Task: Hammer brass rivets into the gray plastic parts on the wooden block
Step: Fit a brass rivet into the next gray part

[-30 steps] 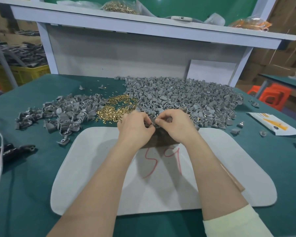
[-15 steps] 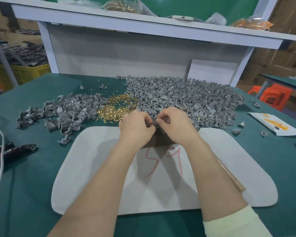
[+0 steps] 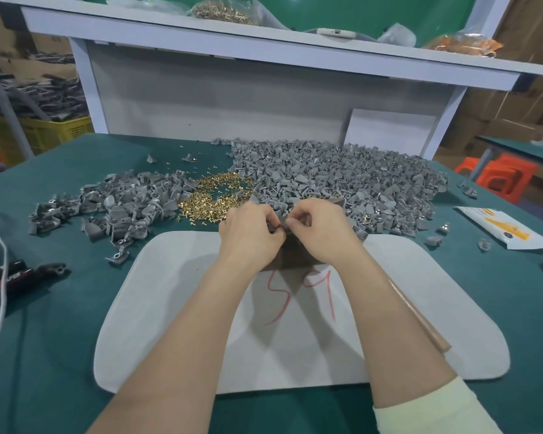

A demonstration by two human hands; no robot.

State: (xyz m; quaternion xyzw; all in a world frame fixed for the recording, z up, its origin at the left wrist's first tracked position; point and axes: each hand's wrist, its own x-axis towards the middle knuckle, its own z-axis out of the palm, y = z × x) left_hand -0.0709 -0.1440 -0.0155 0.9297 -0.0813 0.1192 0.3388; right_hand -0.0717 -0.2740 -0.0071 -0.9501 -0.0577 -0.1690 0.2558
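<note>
Pinches 1 gray plastic part (image 3: 279, 224) between left grip (image 3: 248, 234) and right grip (image 3: 322, 233), directly above wooden block (image 3: 290, 255).

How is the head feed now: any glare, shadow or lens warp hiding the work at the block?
Head view: light is soft and even, no glare on the white mat; faint forearm shadows cross it; the wide lens bows the shelf edge; the centre is sharp, yet the left hand and right hand hide most of the wooden block and the gray part they pinch.
</note>
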